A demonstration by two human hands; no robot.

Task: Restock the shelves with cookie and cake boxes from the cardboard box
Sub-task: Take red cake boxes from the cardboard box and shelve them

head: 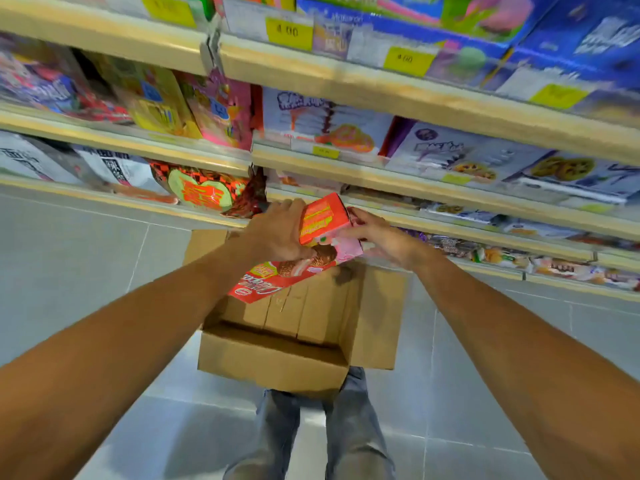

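Above cardboard box (pixel 273 358) | left hand (pixel 277 230) grips cake box (pixel 322 218) | right hand (pixel 377 237) holds end

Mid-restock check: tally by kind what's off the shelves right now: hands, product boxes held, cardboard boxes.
Hands: 2, left hand and right hand
Product boxes held: 2, orange box and red-and-pink box
Cardboard box: 1
Total: 5
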